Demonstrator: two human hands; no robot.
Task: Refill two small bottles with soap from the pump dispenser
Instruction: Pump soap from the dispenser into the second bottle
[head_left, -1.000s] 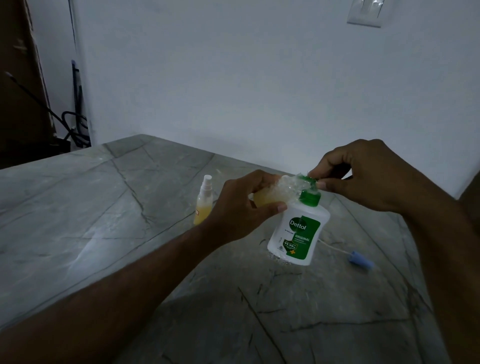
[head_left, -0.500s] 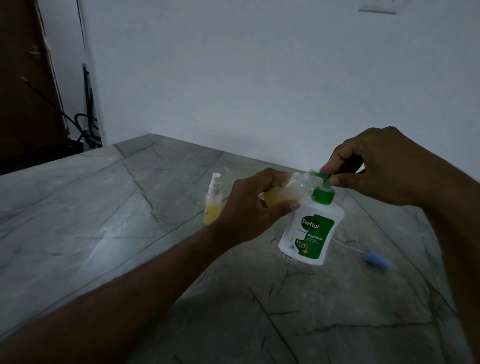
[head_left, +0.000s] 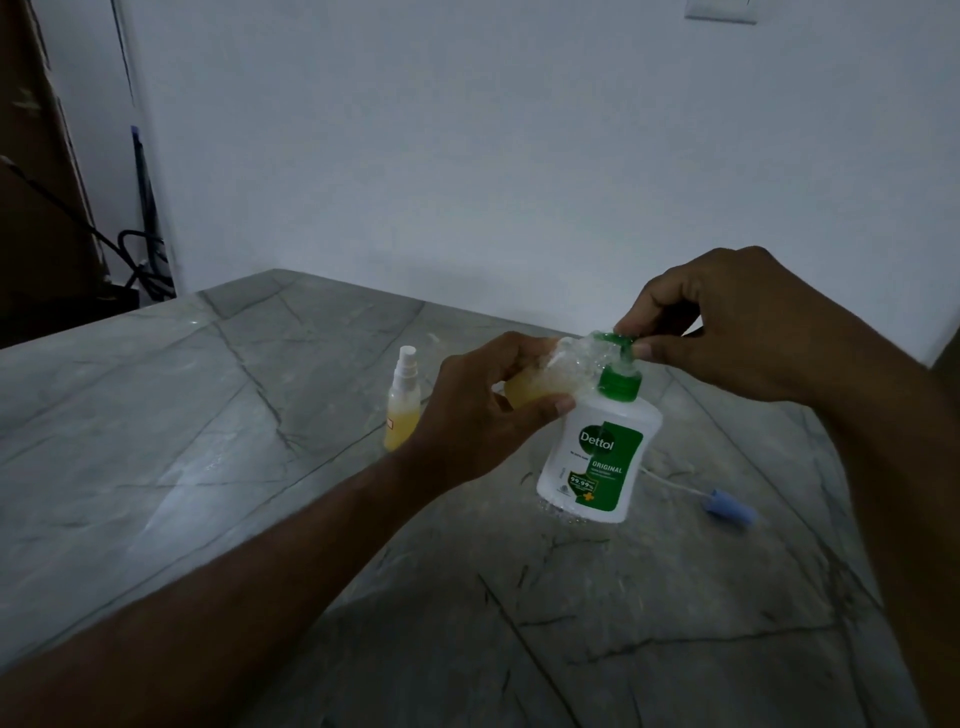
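A white Dettol pump dispenser (head_left: 597, 457) with a green pump head stands on the grey stone table (head_left: 208, 441). My right hand (head_left: 727, 332) pinches the green pump head from above. My left hand (head_left: 483, 410) grips a small clear bottle (head_left: 561, 369) tilted on its side, its mouth held at the pump's nozzle; yellow soap sits in its lower part. A second small bottle (head_left: 402, 400), with a white spray top and yellow liquid inside, stands upright on the table behind my left hand, partly hidden by it.
A blue spray cap with a thin white tube (head_left: 727, 509) lies on the table to the right of the dispenser. A white wall (head_left: 519, 156) backs the table. Dark cables (head_left: 140, 260) hang at the far left, beyond the table's edge.
Both hands, the tilted bottle and the dispenser keep the same hold and pose. Only the head camera has shifted, so the scene sits slightly further right in view.
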